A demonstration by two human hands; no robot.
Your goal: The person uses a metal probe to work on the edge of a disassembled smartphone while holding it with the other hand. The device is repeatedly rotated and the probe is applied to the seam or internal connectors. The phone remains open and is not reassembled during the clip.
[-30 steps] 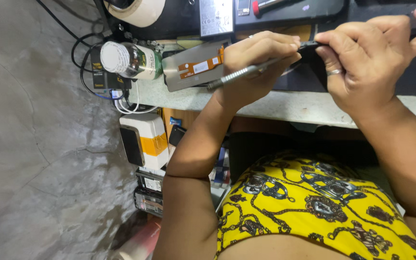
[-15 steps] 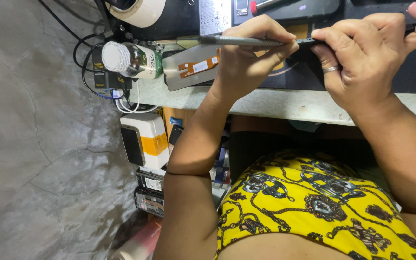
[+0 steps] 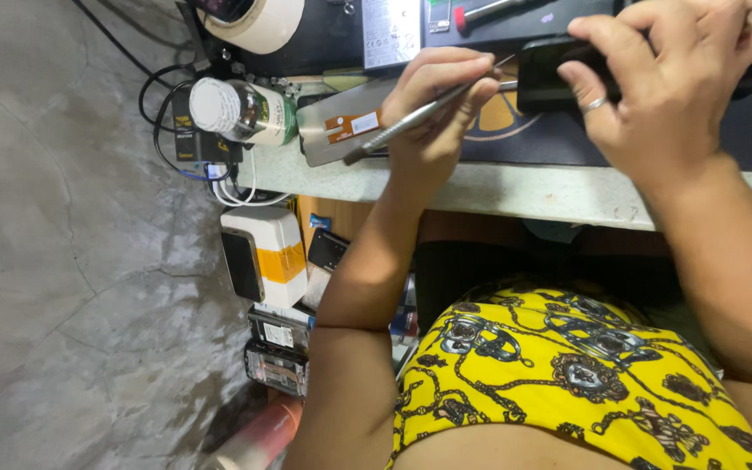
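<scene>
The left hand is curled up, with its fingers and thumb pinched tight around something thin. Its wrist is bent a little, and the bare left arm runs from the hand toward the body, bent at the elbow. The right hand is near the left one but not touching it. Its fingers wrap around something, and one finger has a ring on it. The right arm slopes toward the body.

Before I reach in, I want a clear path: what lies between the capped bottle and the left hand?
Head view: a grey panel with orange tags, between bottle and left hand.
</scene>
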